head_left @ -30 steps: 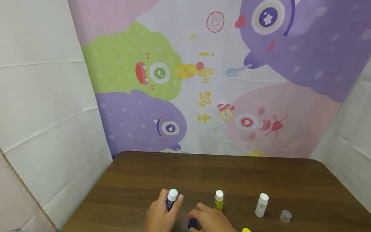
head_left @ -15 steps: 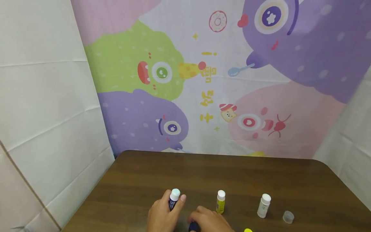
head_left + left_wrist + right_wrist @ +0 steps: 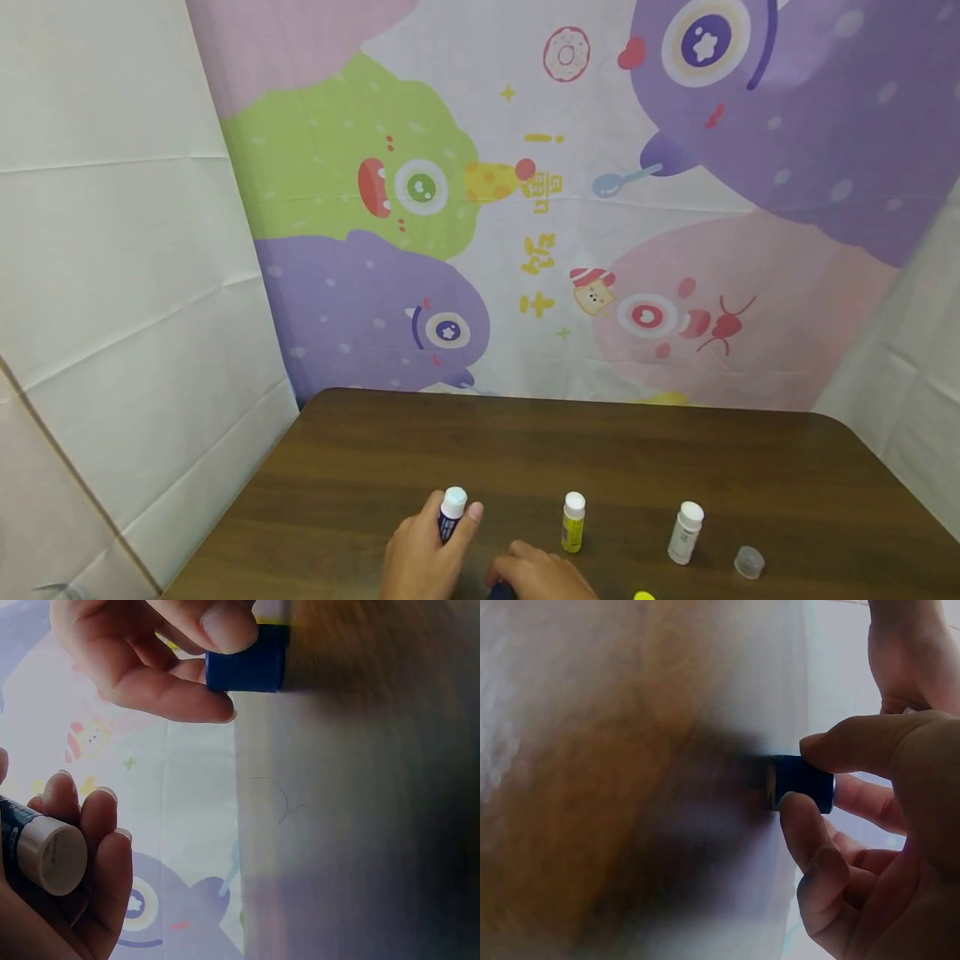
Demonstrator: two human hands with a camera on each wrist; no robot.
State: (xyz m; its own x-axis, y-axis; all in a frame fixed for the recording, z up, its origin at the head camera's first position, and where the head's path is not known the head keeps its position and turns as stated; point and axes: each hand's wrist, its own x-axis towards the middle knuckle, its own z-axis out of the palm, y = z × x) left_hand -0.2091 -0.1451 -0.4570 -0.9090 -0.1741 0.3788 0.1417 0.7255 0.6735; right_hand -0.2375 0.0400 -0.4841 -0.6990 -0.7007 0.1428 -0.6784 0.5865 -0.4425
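Observation:
My left hand (image 3: 423, 557) grips a dark-blue glue stick (image 3: 453, 503), its white end pointing up past the fingers. The round white end face of that stick also shows at the lower left of the left wrist view. To the right, my right hand (image 3: 543, 575) pinches a dark-blue cap (image 3: 247, 669) between thumb and fingers. In the right wrist view the cap's end stands right at the tabletop. The head view's bottom edge cuts off part of both hands.
A yellow-labelled glue stick (image 3: 573, 525) stands just beyond the right hand. Farther right are a white glue stick (image 3: 685, 535) and a clear cap (image 3: 749, 562). A yellow cap (image 3: 643, 596) peeks in at the bottom edge. The brown table (image 3: 420, 442) ends at a cartoon-printed cloth.
The right hand, still holding the blue cap, has lowered a little in the head view. The left hand keeps its hold on the glue stick. The whole head view has shifted slightly.

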